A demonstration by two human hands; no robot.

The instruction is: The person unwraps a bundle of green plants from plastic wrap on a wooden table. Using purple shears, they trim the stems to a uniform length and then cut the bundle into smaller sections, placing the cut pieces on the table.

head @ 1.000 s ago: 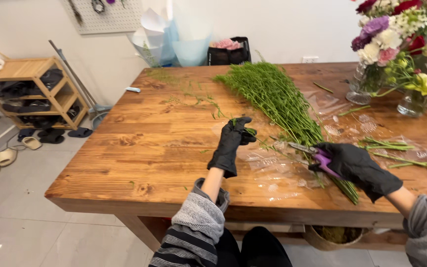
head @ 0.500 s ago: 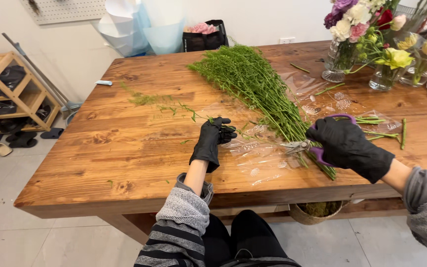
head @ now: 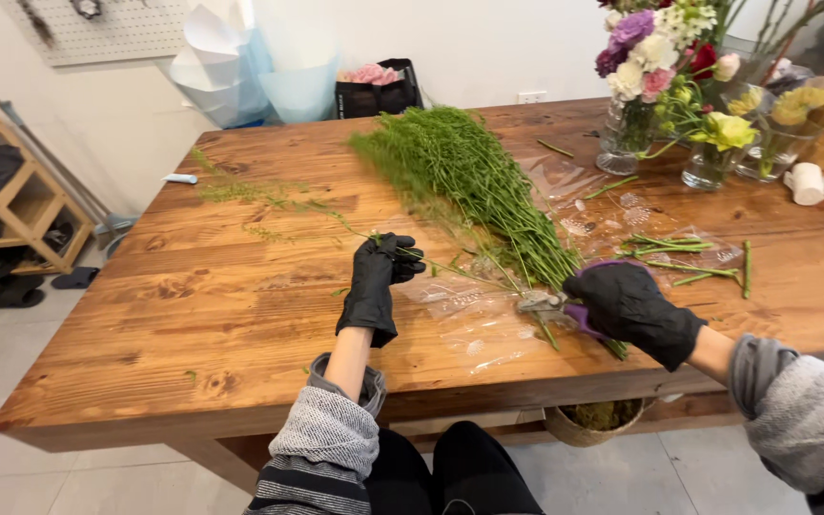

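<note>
Both my hands wear black gloves. My left hand (head: 375, 283) pinches a thin green stem (head: 460, 275) that runs from the leafy sprig (head: 269, 195) at the left across to my right hand. My right hand (head: 629, 305) grips purple-handled scissors (head: 550, 305), their blades at the stem's lower end. A big bundle of feathery green stems (head: 474, 181) lies on clear plastic wrap (head: 474, 329) on the wooden table (head: 221, 315), just behind both hands.
Cut stem pieces (head: 684, 256) lie right of the bundle. Glass vases of mixed flowers (head: 655, 67) stand at the far right. Paper cones (head: 240, 62) and a black bag (head: 374, 91) sit at the back edge. A basket (head: 588, 420) hangs under the table; a shoe rack (head: 11, 205) stands left.
My right hand has dropped lower and closed in on the stem's end with the scissors. My left hand keeps its hold on the stem. The view has shifted slightly right.
</note>
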